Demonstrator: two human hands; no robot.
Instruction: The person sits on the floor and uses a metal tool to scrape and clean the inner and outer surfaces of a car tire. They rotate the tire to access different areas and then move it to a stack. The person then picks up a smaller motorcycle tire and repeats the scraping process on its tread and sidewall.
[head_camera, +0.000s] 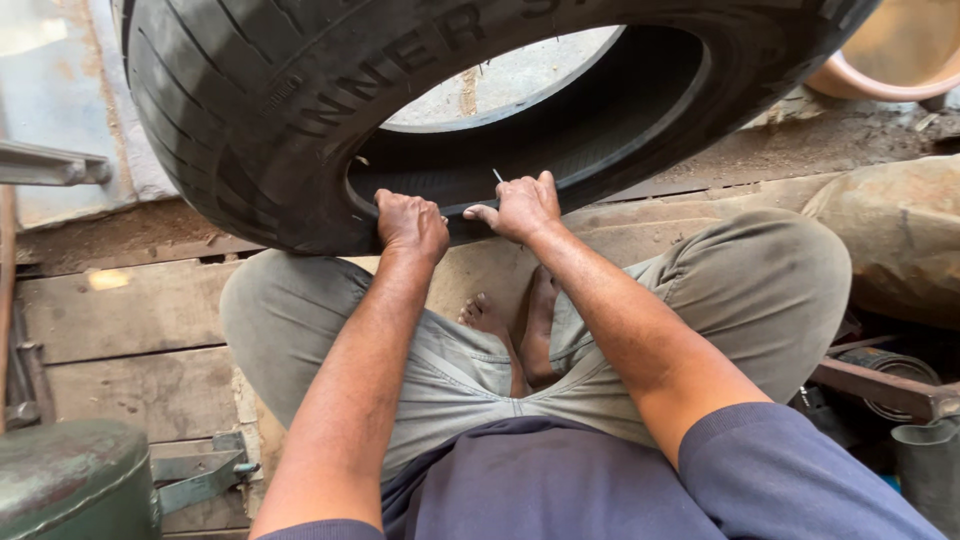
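Hands clamp our black rubber tyre (250, 110): left hand (412, 225) and right hand (522, 207) grip its inner rim closed, steadying it upright over our knees.

Light: soft daylight, bright at the top, dimmer low right.
Glare: the pale ground seen through the tyre (300, 110) is washed out; top left corner too.
Shadow: deep inside the tyre's hollow; soft under the left hand (412, 226) and right hand (522, 207).
Focus: hands and tread sharp; green tank (70, 480) slightly soft.
Distortion: wide lens bends the planks (120, 320) at the edges.
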